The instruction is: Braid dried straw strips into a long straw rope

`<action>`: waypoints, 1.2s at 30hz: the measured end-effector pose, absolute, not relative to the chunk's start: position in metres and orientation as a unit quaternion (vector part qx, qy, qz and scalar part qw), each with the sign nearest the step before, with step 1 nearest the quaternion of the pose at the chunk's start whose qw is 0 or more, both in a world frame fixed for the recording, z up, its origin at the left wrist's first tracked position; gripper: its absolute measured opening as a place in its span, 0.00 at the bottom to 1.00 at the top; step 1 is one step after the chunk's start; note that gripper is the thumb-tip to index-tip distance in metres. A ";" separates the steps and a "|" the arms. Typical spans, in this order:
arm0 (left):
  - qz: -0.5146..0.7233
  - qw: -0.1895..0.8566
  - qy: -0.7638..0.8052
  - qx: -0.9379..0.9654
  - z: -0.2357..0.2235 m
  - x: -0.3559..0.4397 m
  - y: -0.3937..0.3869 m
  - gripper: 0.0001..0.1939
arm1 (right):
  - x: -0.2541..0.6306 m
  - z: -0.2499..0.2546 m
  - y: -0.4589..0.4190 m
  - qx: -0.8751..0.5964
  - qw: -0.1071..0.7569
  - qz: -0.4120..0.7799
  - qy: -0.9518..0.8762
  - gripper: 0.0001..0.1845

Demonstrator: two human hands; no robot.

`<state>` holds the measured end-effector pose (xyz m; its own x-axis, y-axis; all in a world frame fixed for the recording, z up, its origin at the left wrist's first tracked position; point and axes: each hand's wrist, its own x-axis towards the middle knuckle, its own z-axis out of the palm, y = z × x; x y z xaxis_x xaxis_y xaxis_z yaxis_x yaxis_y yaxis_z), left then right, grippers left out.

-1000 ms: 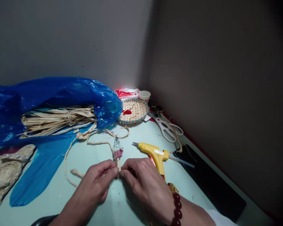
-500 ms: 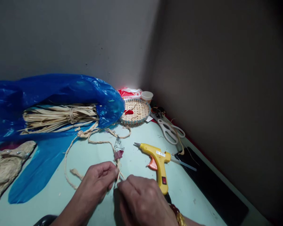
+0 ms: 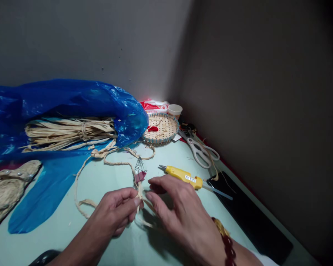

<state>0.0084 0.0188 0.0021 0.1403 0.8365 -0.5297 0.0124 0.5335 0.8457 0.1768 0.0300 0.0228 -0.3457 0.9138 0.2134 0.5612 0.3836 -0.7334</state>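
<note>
My left hand pinches a braid of pale straw strands between thumb and fingers. A dark pink binder clip grips the braid just above those fingertips. To the right, my right hand is raised over the loose strand ends with thumb and forefinger apart. One strand runs from the braid beneath that hand, where its far end is hidden. From the clip, a long twisted straw cord loops leftward across the table. Behind my right hand lies a yellow glue gun, its handle covered by the hand.
A blue plastic bag with a straw bundle lies at the back left. A woven straw piece is at the left edge. Further right are a round woven tray, a paper cup, scissors and a black slab.
My right hand has lifted from the strands, moved up and right, and its fingers have spread. It now covers the glue gun's handle. My left hand keeps its pinch.
</note>
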 end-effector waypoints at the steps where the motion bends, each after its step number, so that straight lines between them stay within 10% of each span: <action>1: 0.306 0.657 0.576 0.379 0.001 0.007 0.019 0.12 | 0.177 0.024 0.034 -0.477 0.278 0.351 -0.756 0.08; 18: 0.057 0.282 0.618 0.731 0.023 0.000 0.014 0.18 | 0.163 0.006 0.041 -0.489 0.282 0.540 -0.625 0.15; 36: 0.179 0.378 0.592 0.688 -0.009 0.017 -0.010 0.18 | 0.161 0.007 0.039 -0.436 0.292 0.673 -0.520 0.15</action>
<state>0.0172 -0.0101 -0.0087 0.2336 0.9514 -0.2006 0.6801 -0.0124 0.7330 0.1610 0.0387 0.0069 -0.4485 0.8476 -0.2835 0.0607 -0.2876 -0.9558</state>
